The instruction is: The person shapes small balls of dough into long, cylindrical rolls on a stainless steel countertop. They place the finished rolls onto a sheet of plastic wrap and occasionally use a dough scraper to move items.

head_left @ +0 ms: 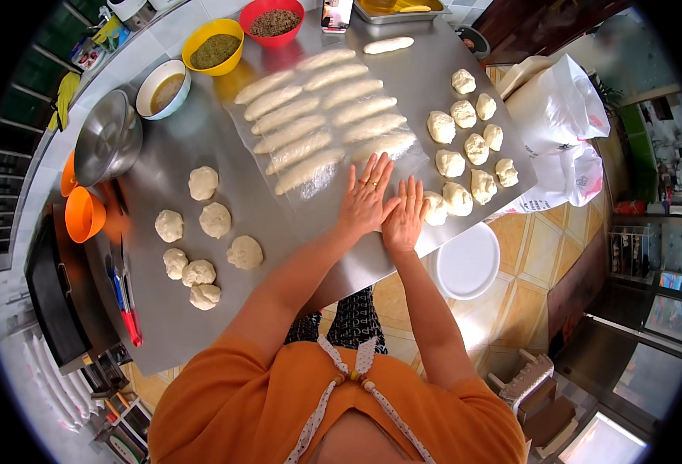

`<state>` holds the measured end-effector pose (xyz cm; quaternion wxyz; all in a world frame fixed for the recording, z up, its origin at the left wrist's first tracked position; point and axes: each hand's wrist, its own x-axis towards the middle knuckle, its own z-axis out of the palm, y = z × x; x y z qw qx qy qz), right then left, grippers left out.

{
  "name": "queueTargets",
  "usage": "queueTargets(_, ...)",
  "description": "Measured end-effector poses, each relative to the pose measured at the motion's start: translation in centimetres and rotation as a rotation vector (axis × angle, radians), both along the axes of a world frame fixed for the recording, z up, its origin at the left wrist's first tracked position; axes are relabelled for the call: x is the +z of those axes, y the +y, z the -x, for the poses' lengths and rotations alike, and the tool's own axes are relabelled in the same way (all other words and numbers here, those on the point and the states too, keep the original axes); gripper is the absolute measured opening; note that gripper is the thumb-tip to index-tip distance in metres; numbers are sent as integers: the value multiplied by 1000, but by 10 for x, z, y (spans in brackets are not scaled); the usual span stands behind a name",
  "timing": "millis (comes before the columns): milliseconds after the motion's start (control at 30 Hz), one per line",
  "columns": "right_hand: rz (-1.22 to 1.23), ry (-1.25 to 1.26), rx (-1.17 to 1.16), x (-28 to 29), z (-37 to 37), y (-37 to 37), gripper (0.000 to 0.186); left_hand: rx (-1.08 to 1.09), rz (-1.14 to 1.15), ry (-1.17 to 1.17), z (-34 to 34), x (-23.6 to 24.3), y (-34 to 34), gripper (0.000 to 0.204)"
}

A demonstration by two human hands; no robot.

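Head view: how do the hands stand?

– Side by side near the frame's centre. The bare left hand [365, 197], wearing a gold ring [372, 183], and the bare right hand [403, 226] lie palm down over the grey metal table [163, 158], fingers straight and unfolded.

Is there dough beneath them?

– I can't tell; the palms hide it.

Where's the dough you can see?

– Long pale dough ropes [310, 172] lie in two columns at upper centre, with clear plastic film [412, 162] around them; the lowest right one is just beside the left fingertips. Rough pale dough lumps [450, 162] sit at upper right, one near the right hand. Rounded pale dough balls [215, 220] rest left of centre.

And along the top?

– A round yellow bowl [228, 68] and a round red bowl [279, 41].
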<state>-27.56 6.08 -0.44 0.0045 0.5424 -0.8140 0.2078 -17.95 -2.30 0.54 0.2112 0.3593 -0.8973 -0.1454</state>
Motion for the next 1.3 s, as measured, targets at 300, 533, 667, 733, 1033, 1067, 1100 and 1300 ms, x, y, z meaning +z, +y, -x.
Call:
queueTargets(300,-217,-197,34,11,-38,86,64,-34,-246,-202,-61,3,80,67)
queueTargets(533,-50,7,190,-8,18,21,57,54,-5,-67,-4,-6,8,70)
queueTargets(667,-220,-163,262,8,-18,115,66,-139,-238,-112,-100,-11,91,64)
queueTargets(733,-181,-263,243,24,-21,140,57,-193,-276,-198,-129,9,112,62)
queueTargets(1033,108,54,163,4,12,-12,48,108,35,-25,-10,-2,3,64)
queueTargets(1067,127,81,172,0,23,-25,49,123,62,-22,-2,-8,-11,64)
queueTargets(1100,123,55,183,-6,30,-27,50,134,83,-25,3,-9,-20,63)
queueTargets(1300,-407,-45,514,15,-3,67,56,-210,-160,-241,-104,-5,82,54)
